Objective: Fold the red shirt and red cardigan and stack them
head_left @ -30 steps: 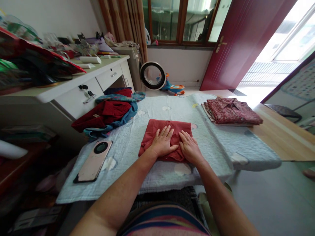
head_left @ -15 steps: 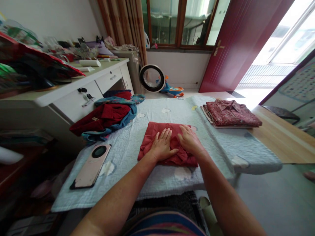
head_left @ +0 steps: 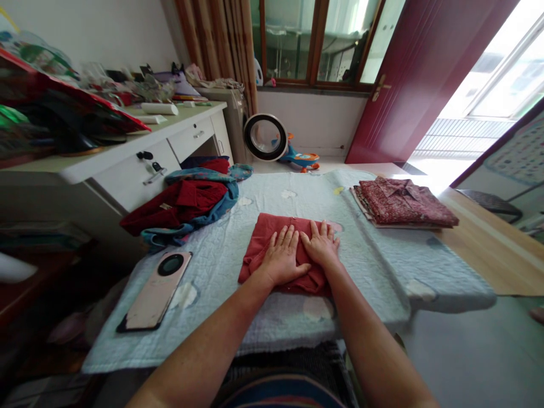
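Note:
A folded red shirt [head_left: 259, 241] lies on the pale blue quilted cloth [head_left: 293, 192] covering the table in front of me. My left hand [head_left: 283, 258] presses flat on its middle, fingers stretched out and thumb pointing right. Beside it, my right hand [head_left: 322, 243] rests flat on the shirt's right part with the fingers spread. The two hands nearly touch at the fingertips. Under the palms, part of the shirt's front is hidden.
A stack of folded patterned shirts [head_left: 403, 201] lies at the right. Rumpled red and blue clothes [head_left: 191, 195] are heaped at the left, with a phone [head_left: 157, 292] nearer me. Beyond stand a white desk [head_left: 165, 141] and a ring-shaped fan [head_left: 266, 137].
My right hand has flattened and spread its fingers on the shirt, shifting slightly. My left hand stays flat on it. The view has shifted a little.

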A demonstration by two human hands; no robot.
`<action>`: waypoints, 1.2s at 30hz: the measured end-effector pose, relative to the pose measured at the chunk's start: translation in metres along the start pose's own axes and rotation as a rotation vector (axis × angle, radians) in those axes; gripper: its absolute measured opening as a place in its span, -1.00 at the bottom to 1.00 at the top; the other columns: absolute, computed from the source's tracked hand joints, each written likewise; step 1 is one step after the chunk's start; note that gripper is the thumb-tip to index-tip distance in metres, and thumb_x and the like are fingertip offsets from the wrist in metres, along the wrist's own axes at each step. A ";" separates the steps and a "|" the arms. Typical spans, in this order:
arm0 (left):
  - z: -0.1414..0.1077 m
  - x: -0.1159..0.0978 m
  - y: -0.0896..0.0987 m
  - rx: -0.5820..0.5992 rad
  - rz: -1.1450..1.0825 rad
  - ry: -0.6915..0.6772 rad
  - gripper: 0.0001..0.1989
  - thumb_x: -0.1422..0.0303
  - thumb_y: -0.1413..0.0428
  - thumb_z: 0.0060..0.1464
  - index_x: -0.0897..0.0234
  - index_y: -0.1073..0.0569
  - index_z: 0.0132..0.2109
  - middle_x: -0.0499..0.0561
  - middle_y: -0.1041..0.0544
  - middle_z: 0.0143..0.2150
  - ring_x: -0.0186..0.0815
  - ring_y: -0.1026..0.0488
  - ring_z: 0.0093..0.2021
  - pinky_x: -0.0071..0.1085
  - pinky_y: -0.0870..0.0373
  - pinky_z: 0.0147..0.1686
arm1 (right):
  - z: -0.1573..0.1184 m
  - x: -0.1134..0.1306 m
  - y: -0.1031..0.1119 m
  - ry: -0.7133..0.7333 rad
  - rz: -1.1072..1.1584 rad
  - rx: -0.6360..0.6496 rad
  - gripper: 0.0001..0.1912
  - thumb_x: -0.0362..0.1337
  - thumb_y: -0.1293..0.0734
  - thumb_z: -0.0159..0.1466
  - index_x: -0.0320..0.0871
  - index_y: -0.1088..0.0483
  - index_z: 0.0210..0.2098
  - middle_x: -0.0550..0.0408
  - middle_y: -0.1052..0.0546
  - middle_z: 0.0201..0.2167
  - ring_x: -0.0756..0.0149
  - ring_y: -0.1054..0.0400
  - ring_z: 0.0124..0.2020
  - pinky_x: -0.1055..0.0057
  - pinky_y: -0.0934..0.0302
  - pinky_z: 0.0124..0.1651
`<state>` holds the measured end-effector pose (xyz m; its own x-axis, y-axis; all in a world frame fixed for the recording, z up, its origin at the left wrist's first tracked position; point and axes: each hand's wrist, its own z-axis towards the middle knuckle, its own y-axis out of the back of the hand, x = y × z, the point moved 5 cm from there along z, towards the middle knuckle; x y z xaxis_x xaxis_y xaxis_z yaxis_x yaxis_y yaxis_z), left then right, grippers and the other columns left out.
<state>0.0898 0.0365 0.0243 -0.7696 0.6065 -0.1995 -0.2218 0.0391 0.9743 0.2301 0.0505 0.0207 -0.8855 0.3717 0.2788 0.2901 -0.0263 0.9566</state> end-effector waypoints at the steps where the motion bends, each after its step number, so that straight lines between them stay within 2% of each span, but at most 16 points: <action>1: 0.000 0.000 0.001 0.005 -0.008 0.002 -0.03 -0.11 -0.02 0.06 0.41 0.05 0.42 0.22 0.14 0.48 -0.05 0.26 0.47 -0.02 0.27 0.38 | 0.000 -0.002 0.002 -0.025 0.020 0.007 -0.25 0.21 -0.03 0.33 0.04 0.06 0.41 -0.13 0.20 0.46 -0.21 0.32 0.42 -0.27 0.26 0.29; 4: 0.000 -0.001 0.004 0.030 -0.048 0.011 -0.01 -0.11 -0.02 0.05 0.43 0.07 0.42 0.24 0.14 0.48 -0.04 0.27 0.47 -0.02 0.25 0.38 | 0.001 -0.001 0.010 -0.028 0.087 0.003 -0.21 0.20 -0.08 0.31 -0.07 -0.02 0.39 -0.23 0.13 0.44 -0.33 0.28 0.40 -0.35 0.27 0.26; 6: 0.000 -0.001 0.006 0.043 -0.085 0.018 -0.01 -0.11 -0.03 0.05 0.42 0.08 0.42 0.25 0.15 0.48 -0.02 0.27 0.47 -0.01 0.24 0.38 | 0.000 0.007 0.018 0.049 0.125 -0.090 -0.29 0.07 -0.10 0.34 -0.17 -0.09 0.36 -0.28 0.08 0.42 -0.29 0.29 0.41 -0.31 0.29 0.28; 9: 0.000 0.000 0.008 0.060 -0.149 0.019 -0.02 -0.08 -0.03 0.05 0.40 0.10 0.43 0.25 0.18 0.48 0.01 0.29 0.46 0.04 0.24 0.37 | -0.003 0.024 0.022 0.254 0.229 -0.235 -0.44 -0.21 -0.06 0.36 -0.26 -0.18 0.30 -0.21 0.02 0.42 0.02 0.18 0.42 0.00 0.18 0.36; 12: 0.001 0.005 0.007 0.087 -0.235 -0.003 0.02 -0.01 -0.09 0.01 0.42 0.15 0.43 0.25 0.22 0.48 0.00 0.31 0.47 0.03 0.27 0.38 | -0.004 0.031 0.010 0.353 0.335 -0.253 -0.46 -0.35 0.00 0.34 -0.29 -0.24 0.25 -0.14 -0.15 0.37 0.27 -0.02 0.36 0.25 0.05 0.35; 15: 0.004 0.017 0.008 0.068 -0.399 0.014 -0.03 0.19 -0.11 -0.01 0.40 0.16 0.43 0.20 0.15 0.48 -0.07 0.22 0.46 -0.05 0.20 0.39 | -0.004 0.031 -0.003 0.374 0.308 -0.211 -0.47 -0.30 -0.03 0.36 -0.28 -0.25 0.26 -0.11 -0.23 0.33 0.24 -0.03 0.36 0.23 0.06 0.36; 18: 0.011 0.031 0.014 0.004 -0.651 0.073 -0.21 0.38 0.04 0.07 0.31 0.10 0.43 0.11 -0.05 0.45 -0.23 0.00 0.42 -0.22 -0.06 0.34 | -0.007 0.033 -0.007 0.384 0.210 -0.152 -0.44 -0.16 -0.07 0.39 -0.23 -0.16 0.33 -0.06 -0.14 0.38 0.15 0.09 0.40 0.16 0.12 0.37; 20: 0.019 0.037 0.021 -0.063 -0.744 0.095 -0.32 0.43 0.13 0.14 0.30 0.00 0.40 0.09 -0.18 0.40 -0.30 -0.14 0.36 -0.31 -0.16 0.30 | -0.009 0.035 -0.006 0.365 0.150 -0.125 -0.42 -0.11 -0.06 0.41 -0.18 -0.11 0.36 -0.01 -0.07 0.41 0.13 0.16 0.42 0.13 0.17 0.38; 23: 0.036 0.044 0.030 -0.141 -0.642 0.100 -0.46 0.37 0.16 0.23 0.35 -0.17 0.33 0.12 -0.27 0.35 -0.26 -0.20 0.33 -0.29 -0.11 0.32 | -0.011 0.037 -0.006 0.339 0.098 -0.107 -0.42 -0.09 -0.05 0.42 -0.13 -0.07 0.38 0.02 -0.02 0.42 0.12 0.20 0.43 0.11 0.20 0.38; 26: 0.052 0.053 0.024 -0.079 -0.402 0.099 -0.49 0.29 0.19 0.29 0.38 -0.26 0.29 0.17 -0.26 0.35 -0.20 -0.14 0.37 -0.22 -0.03 0.34 | -0.012 0.039 -0.008 0.334 0.075 -0.099 -0.42 -0.09 -0.03 0.42 -0.10 -0.06 0.38 0.04 -0.01 0.43 0.13 0.20 0.43 0.10 0.21 0.38; 30: 0.060 0.067 0.005 0.016 -0.164 0.105 -0.41 0.14 0.27 0.34 0.44 -0.21 0.32 0.24 -0.19 0.38 -0.14 -0.04 0.41 -0.15 0.05 0.35 | -0.012 0.039 -0.009 0.335 0.057 -0.093 -0.42 -0.09 -0.03 0.42 -0.10 -0.07 0.38 0.06 -0.02 0.43 0.14 0.21 0.43 0.12 0.22 0.38; 36: 0.059 0.085 -0.006 0.024 -0.085 0.169 -0.32 -0.02 0.29 0.31 0.35 -0.17 0.34 0.21 -0.12 0.41 -0.12 0.02 0.43 -0.06 0.13 0.36 | -0.012 0.039 -0.009 0.335 0.035 -0.096 -0.41 -0.06 -0.03 0.42 -0.09 -0.06 0.38 0.07 -0.01 0.43 0.15 0.19 0.43 0.13 0.21 0.38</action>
<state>0.0609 0.1351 0.0078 -0.8386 0.4587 -0.2938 -0.2775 0.1043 0.9550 0.1884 0.0540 0.0245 -0.9501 0.0441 0.3087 0.3012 -0.1267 0.9451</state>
